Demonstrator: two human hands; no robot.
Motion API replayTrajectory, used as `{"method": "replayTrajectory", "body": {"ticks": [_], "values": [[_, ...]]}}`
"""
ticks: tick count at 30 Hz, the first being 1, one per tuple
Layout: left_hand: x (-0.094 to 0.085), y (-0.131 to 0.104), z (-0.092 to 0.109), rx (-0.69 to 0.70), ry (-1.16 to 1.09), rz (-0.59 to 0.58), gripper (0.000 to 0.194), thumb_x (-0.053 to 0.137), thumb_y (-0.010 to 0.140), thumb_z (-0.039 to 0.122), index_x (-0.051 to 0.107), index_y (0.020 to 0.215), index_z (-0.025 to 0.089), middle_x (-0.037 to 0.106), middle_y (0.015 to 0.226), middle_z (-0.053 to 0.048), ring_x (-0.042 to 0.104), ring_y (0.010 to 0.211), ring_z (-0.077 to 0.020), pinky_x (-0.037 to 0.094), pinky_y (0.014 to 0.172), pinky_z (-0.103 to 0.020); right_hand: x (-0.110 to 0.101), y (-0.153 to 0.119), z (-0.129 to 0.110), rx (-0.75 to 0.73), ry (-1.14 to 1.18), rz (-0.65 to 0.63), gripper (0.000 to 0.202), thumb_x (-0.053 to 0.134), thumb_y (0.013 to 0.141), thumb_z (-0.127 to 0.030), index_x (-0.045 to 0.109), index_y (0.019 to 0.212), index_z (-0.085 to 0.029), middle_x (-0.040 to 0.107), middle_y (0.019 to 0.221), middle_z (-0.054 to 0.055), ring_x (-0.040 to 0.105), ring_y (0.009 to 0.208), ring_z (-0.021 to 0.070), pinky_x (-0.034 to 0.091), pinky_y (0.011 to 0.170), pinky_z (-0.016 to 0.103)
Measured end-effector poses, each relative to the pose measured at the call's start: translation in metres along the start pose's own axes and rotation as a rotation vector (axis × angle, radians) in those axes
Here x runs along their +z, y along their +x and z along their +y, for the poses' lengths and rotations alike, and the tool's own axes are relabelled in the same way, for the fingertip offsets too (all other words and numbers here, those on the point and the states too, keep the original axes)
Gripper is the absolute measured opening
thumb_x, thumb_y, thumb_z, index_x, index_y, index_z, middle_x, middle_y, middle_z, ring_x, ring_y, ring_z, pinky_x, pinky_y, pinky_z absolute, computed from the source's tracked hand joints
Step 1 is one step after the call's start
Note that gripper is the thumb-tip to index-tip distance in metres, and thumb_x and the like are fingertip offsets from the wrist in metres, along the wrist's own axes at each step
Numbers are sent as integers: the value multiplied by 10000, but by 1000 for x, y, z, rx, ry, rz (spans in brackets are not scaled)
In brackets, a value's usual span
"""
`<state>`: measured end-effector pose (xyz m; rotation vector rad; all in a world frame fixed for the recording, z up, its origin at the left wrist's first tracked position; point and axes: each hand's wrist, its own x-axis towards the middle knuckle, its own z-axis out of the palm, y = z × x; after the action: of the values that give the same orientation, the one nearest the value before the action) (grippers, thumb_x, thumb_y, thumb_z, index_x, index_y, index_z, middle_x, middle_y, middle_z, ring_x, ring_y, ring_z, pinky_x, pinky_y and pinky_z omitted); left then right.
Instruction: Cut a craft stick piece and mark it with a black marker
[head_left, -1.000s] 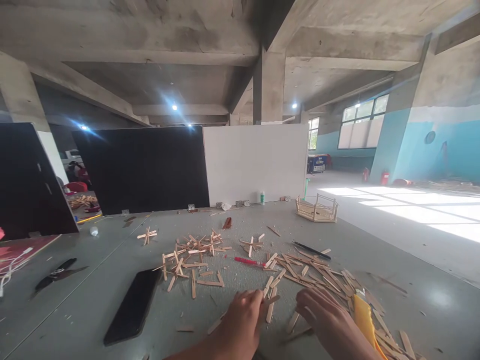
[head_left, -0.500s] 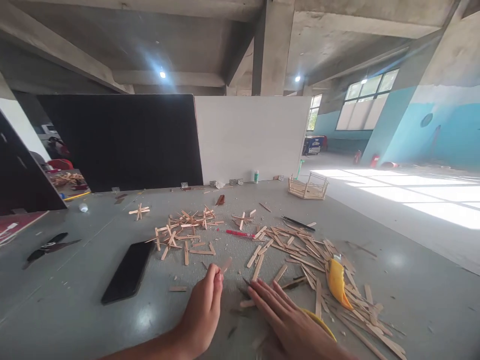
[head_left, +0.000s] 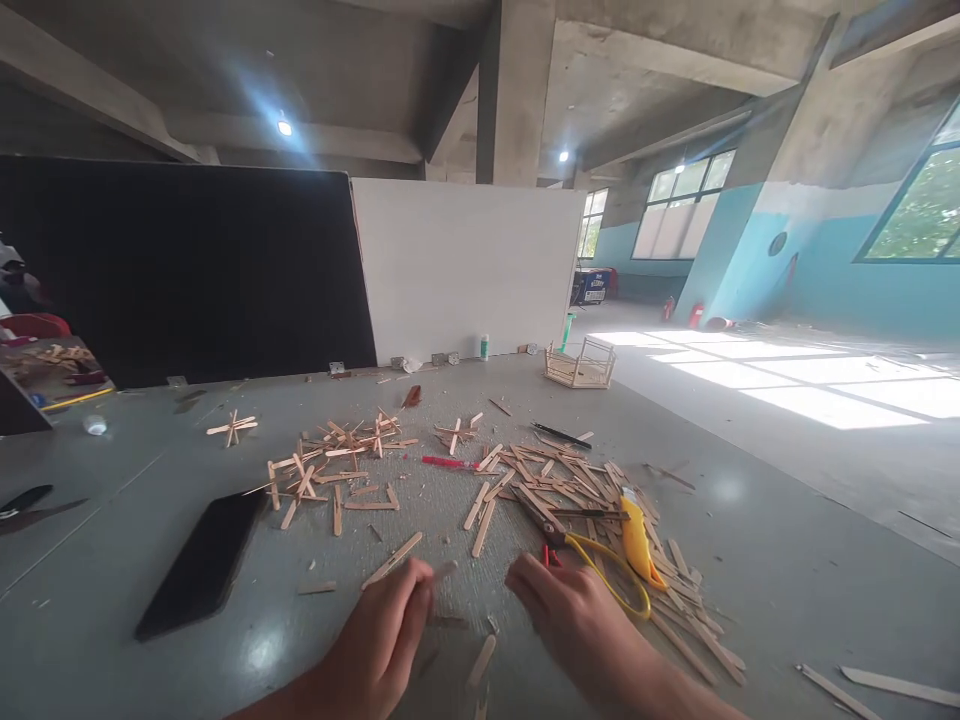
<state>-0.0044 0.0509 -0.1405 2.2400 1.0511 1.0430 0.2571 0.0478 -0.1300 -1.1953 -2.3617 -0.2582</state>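
My left hand (head_left: 386,625) is closed in a pinch on a short wooden stick (head_left: 445,571) that pokes out past the fingertips. Across a small gap, my right hand (head_left: 581,612) has its fingers curled; whatever may be in them is hidden. Just behind it shows a small red object (head_left: 550,554), partly covered by the hand. Yellow-handled scissors (head_left: 611,575) lie on a pile of wooden sticks (head_left: 559,478), beside a yellow utility knife (head_left: 637,540). One loose stick (head_left: 482,660) lies between the hands.
At left on the table (head_left: 255,650) is a black phone (head_left: 204,562). Crossed-stick pieces (head_left: 302,480) and a red pen (head_left: 450,462) lie farther back. A stick-built frame (head_left: 579,368) stands at the far edge, near a small bottle (head_left: 484,347) and a white panel (head_left: 465,270).
The view has turned right. My right hand has gone from flat, extended fingers to curled ones, and the scissors now show on the pile. My left hand still pinches a stick.
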Motion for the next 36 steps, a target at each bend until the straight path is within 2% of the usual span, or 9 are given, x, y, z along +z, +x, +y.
{"method": "replayTrajectory", "body": {"ticks": [1,3,5,9,12,21,26,29,36], "values": [[3,-1,-3,86,1,-25,257,335,1093,332,520,937,244,639,795,-20,612,710,-171,499,691,-269,1,-2,-7,-7,2,-10,404,402,1092,-259,627,762,-195,578,544,-23,530,455,121,355,472,270],[12,-3,-11,521,29,-19,309,295,1094,291,567,956,240,708,817,-48,676,783,-186,536,782,-296,3,-5,-16,-38,12,-33,445,426,1084,-277,562,665,-214,565,527,-38,495,430,105,287,458,287],[22,-6,-19,805,71,-156,329,281,1107,289,604,1102,228,777,1000,-59,717,974,-183,539,919,-296,6,-7,-19,-52,24,-51,424,431,1069,-241,550,663,-217,592,560,-43,486,438,98,247,464,299],[30,-11,-22,796,181,-334,179,491,1064,252,666,1067,216,795,1080,-17,689,1137,-175,513,1019,-274,10,-6,-9,53,37,-72,372,436,1057,-205,542,701,-209,604,585,-36,500,466,97,246,498,292],[22,-7,-19,792,301,-257,238,461,1060,157,685,992,200,809,1051,-16,706,1137,-185,497,1060,-340,12,-4,3,118,38,-100,273,485,1015,-175,552,752,-207,642,646,-26,548,512,104,261,518,277],[-13,10,-27,302,706,-19,456,371,884,-101,672,1106,161,784,1108,-112,752,1029,-291,594,895,-505,23,-5,17,154,-42,-155,185,499,840,-27,551,811,-202,661,708,-4,561,516,119,227,503,286],[-11,9,-25,257,754,36,326,413,936,-31,654,1073,140,734,1152,-173,702,1064,-357,571,862,-556,8,0,7,160,-52,-184,137,503,981,-172,600,894,-212,701,800,5,652,615,141,315,521,278],[-9,11,-16,309,717,-1,317,380,949,-45,630,1032,132,715,984,-123,691,882,-294,565,780,-474,-6,11,10,214,-74,-194,176,469,1031,-213,622,945,-212,705,864,17,666,649,148,385,538,273],[-5,11,-11,452,637,-7,285,356,1024,13,572,1177,120,662,791,-44,634,682,-212,529,722,-371,-15,75,111,357,-224,-216,250,637,1008,-354,652,1173,-167,687,1124,65,689,902,188,596,786,375]]}}
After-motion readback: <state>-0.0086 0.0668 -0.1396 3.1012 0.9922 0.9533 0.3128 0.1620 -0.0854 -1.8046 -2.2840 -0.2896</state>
